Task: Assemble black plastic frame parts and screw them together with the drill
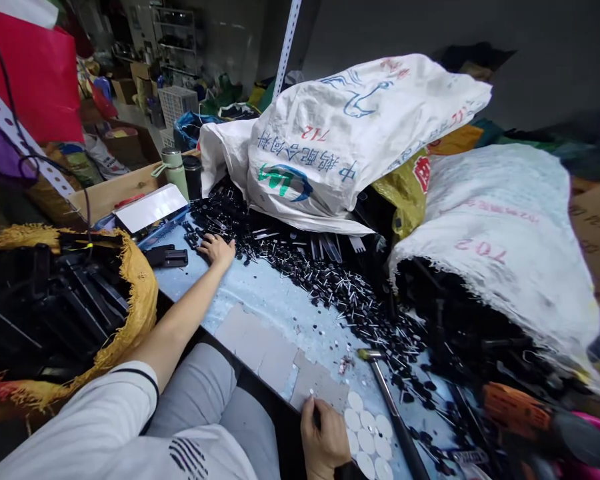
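Observation:
My left hand (218, 251) reaches across the table to the edge of a long heap of small black parts (325, 280), many with thin metal pins. Its fingers are stretched out and rest among the parts. Close to its left lies a black rectangular plastic piece (167, 256). Near the table's front edge my right hand (326, 435) is closed in a pinch, with a tiny pale speck at the fingertips, too small to name. Under and beyond it lie grey cardboard pieces (260, 343). Round white stickers (366, 441) sit just right of this hand.
A hammer (393, 407) lies right of the stickers, and a blurred orange power tool (517, 407) stands at lower right. White woven sacks (300, 153) cover the back. A yellow sack (143, 287) of black parts stands left. Behind are a green flask (174, 175) and a white box (153, 208).

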Available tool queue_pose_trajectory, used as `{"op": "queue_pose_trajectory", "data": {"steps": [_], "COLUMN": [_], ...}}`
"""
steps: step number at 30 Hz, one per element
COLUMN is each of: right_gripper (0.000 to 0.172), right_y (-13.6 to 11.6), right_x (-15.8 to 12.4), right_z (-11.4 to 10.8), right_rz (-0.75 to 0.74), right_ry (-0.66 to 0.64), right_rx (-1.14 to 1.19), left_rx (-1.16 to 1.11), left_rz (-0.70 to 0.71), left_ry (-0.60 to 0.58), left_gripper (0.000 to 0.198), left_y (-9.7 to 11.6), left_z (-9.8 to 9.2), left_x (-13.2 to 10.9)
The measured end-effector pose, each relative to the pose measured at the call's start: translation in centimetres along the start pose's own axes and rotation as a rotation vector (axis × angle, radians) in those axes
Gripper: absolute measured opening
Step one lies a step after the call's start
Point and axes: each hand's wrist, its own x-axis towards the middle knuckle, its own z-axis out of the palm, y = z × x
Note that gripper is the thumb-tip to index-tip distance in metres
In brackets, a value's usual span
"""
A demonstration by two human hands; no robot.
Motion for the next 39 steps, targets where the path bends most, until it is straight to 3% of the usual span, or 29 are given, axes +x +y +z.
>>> {"op": "queue_pose_trajectory", "data": {"steps": [3, 6, 10, 13, 16, 18, 21, 26, 29, 32, 34, 36, 39], "right_gripper": [0.013, 0.016, 0.022, 0.025, 0.026, 0.028, 0.036, 0.027, 0.027, 0.034, 0.034, 0.027, 0.022], "right_y": [0.0, -0.1, -0.2, -0.8, -2.7, -5.1, -10.6, -23.5, -31.4, -37.0, -39.1, -39.5, -37.0], "right_x": [-0.1, -0.1, -0.2, 0.7, 3.9, 7.5, 14.0, 23.1, 25.6, 26.0, 25.7, 25.6, 26.9], "right_z": [-0.2, -0.2, -0.4, -0.7, -0.5, 0.4, 3.6, 12.7, 18.3, 22.5, 24.2, 25.0, 24.6], "right_rz": [0.032, 0.087, 0.177, 0.290, 0.281, 0.179, -0.039, -0.503, -0.651, -0.705, -0.699, -0.665, -0.568], "right_ry": [-0.025, -0.069, -0.130, -0.108, -0.155, -0.289, -0.458, -0.689, -0.820, -0.979, -1.018, -1.011, -0.945], "right_rx": [0.018, 0.042, 0.076, 0.172, 0.389, 0.513, 0.616, 0.685, 0.608, 0.503, 0.509, 0.554, 0.653], "left_rx": [-0.022, -0.064, -0.014, 0.149, 0.211, 0.197, 0.170, 0.175, 0.260, 0.306, 0.306, 0.283, 0.241], "left_rz": [0.116, 0.268, 0.257, 0.102, -0.080, -0.078, 0.006, 0.141, 0.129, 0.109, 0.120, 0.140, 0.146], "left_ry": [-0.097, -0.164, -0.026, 0.085, 0.045, 0.019, -0.015, -0.097, -0.139, -0.170, -0.189, -0.201, -0.188], "left_gripper": [0.069, 0.065, 0.047, 0.043, 0.038, 0.039, 0.040, 0.047, 0.061, 0.059, 0.053, 0.052, 0.061], "left_y": [1.6, 1.3, -3.0, -6.8, -8.3, -8.0, -6.7, -6.3, -7.3, -8.0, -8.2, -8.2, -8.0], "left_z": [1.6, 0.2, -5.3, -8.7, -9.5, -8.8, -7.6, -7.4, -7.3, -6.8, -6.6, -6.7, -7.9], "left_x": [-4.4, -6.7, -4.7, -1.9, -1.3, -2.5, -5.4, -7.9, -7.6, -7.0, -6.9, -6.9, -7.3]}}
